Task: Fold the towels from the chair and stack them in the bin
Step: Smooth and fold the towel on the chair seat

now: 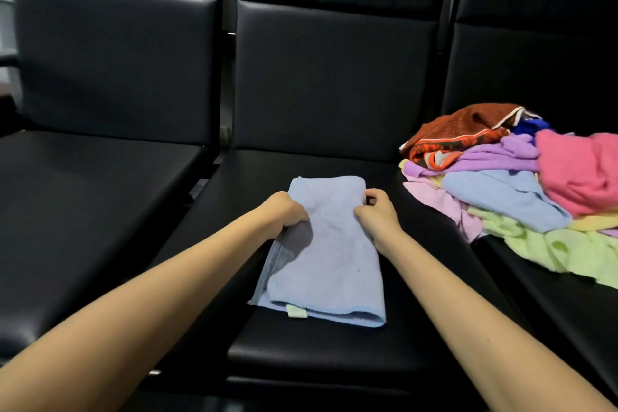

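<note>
The blue towel (321, 254) is lying on the middle seat (334, 354) of a row of black chairs, already doubled into a long strip that is running away from the person, with its small pale label (297, 311) showing at the near hem. Both hands are working at about the strip's mid-length: the left hand (284, 211) is curling its fingers over the left edge and bunching a little cloth under them, while the right hand (378, 211) is pinching the right edge between thumb and bent fingers. Neither hand is spread flat; both are holding the towel. Judging from this, the folding step is under way, with the lengthwise fold made and the crosswise fold being set up. The next move is probably calling for one end of the strip to be carried over onto the other, with the hems kept level, since the layers at the near left corner are sitting slightly out of line. A loose pile of towels (521, 184) in red, purple, pink, blue and green is waiting on the seat to the right, well apart from the hands, so most of the task is looking undone. The bin is not showing in this view, so where the stack is going cannot be told.
</note>
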### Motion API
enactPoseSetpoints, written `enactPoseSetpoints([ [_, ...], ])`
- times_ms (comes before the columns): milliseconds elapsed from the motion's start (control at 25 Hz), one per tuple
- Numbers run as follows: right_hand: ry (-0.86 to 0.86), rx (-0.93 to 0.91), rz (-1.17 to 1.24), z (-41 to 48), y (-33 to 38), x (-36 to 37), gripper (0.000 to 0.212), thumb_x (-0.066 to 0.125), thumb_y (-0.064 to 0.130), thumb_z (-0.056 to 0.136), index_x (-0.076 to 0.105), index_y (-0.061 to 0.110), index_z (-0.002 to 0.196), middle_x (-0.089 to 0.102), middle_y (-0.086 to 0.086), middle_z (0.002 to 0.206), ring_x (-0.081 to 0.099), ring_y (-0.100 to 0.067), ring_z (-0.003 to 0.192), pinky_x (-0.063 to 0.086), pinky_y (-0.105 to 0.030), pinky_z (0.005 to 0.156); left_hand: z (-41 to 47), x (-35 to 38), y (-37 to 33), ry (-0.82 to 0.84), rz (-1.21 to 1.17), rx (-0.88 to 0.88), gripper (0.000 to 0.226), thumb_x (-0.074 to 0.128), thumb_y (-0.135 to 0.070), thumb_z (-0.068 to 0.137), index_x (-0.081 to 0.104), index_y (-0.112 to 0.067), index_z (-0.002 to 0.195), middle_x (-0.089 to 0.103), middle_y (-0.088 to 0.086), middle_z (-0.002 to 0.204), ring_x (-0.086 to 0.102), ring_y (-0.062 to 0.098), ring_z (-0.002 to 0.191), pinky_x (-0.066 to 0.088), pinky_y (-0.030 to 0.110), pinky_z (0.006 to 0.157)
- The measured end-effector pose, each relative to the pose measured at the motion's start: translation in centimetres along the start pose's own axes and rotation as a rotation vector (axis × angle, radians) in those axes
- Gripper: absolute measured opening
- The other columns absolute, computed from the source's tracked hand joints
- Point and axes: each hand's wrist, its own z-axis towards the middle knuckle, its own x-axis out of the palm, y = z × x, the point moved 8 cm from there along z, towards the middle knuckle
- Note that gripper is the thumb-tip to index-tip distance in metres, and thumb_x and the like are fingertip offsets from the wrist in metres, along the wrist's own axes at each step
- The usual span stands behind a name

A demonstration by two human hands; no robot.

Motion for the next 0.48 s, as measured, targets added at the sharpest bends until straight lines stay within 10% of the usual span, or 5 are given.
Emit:
enactPoseSetpoints([
  [240, -0.031, 0.062, -0.179, -0.8, -0.4, -0.6, 0.044, 0.051, 0.004, 0.083, 0.042, 0.011, 0.126, 0.043, -0.010, 0.124, 0.051, -0.026, 0.104, 0.047, -0.034, 0.080, 0.7, -1.3, 1.2, -0.102, 0.142, 0.035, 0.025, 0.057, -0.004, 0.084, 0.041, -0.008, 0.065, 0.044, 0.006, 0.068, 0.041, 0.016, 0.059, 0.031, 0.025, 0.047],
  [360, 0.036, 0.125, -0.141, -1.0, -0.8, -1.1, 0.012, 0.053, 0.003, 0.081, 0.043, 0.008, 0.086, 0.045, -0.007, 0.083, 0.044, -0.018, 0.068, 0.035, -0.026, 0.056, 0.3, -1.0, 0.4, -0.096, 0.342, 0.061, 0.021, 0.052, -0.012, 0.088, 0.041, -0.008, 0.069, 0.044, 0.004, 0.070, 0.048, 0.019, 0.066, 0.033, 0.024, 0.048],
  [480, 0.080, 0.179, -0.160, -1.5, -0.6, -1.2, 0.020, 0.060, 0.005, 0.080, 0.051, 0.004, 0.098, 0.049, -0.010, 0.087, 0.041, -0.014, 0.062, 0.031, -0.024, 0.050, -0.1, -0.4, -0.7, -0.067, 0.521, 0.117, 0.027, 0.059, -0.034, 0.088, 0.051, -0.008, 0.088, 0.051, 0.002, 0.084, 0.057, 0.024, 0.088, 0.042, 0.027, 0.065],
])
